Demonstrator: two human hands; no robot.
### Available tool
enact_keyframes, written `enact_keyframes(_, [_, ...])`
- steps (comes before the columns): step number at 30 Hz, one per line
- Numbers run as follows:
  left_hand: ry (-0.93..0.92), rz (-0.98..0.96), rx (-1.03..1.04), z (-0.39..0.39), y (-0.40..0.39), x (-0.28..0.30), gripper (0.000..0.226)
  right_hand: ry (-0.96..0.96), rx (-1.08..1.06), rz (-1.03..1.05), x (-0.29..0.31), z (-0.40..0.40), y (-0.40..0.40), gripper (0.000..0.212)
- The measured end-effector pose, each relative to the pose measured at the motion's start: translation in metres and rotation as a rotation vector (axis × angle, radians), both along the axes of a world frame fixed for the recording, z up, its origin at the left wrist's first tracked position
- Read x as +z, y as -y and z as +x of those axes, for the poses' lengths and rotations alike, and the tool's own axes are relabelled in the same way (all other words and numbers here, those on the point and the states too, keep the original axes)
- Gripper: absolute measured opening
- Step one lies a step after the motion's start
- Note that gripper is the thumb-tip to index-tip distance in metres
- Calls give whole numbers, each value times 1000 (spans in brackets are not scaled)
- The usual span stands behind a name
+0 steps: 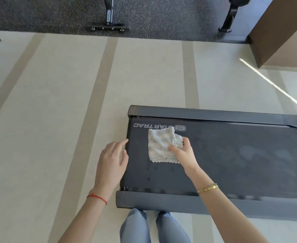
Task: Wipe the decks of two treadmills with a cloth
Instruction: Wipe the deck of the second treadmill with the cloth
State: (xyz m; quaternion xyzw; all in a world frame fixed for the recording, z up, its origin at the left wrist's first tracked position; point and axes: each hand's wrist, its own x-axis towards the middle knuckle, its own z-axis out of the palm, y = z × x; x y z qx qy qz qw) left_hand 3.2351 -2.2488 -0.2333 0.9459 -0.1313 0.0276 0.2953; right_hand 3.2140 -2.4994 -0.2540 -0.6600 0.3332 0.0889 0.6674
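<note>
Head view first: we see the treadmill deck point(232, 155) lying dark across the lower right, its end toward us on the pale striped floor point(47, 111). Our right hand point(182, 151) pinches the folded grey cloth point(161, 146) between thumb and fingers, and the cloth lies flat on the belt just below the printed logo (reading upside down). Our left hand point(111, 158) is spread, fingers relaxed, fingertips touching the deck's end edge, holding nothing.

Right hand point(182, 153) reaching forward, thumb and fingers pinching cloth point(161, 146). Left hand point(112, 158) beside it, fingers straight, spread, holding nothing.
</note>
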Motion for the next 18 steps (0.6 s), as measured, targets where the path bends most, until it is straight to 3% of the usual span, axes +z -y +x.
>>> enact_keyframes(9, [-90, 46, 12, 26, 29, -248, 34, 39, 113, -85, -246, 46, 17, 40])
enact_keyframes(18, [25, 106, -16, 39, 23, -500, 35, 159, 240, -214, -486, 65, 12, 40])
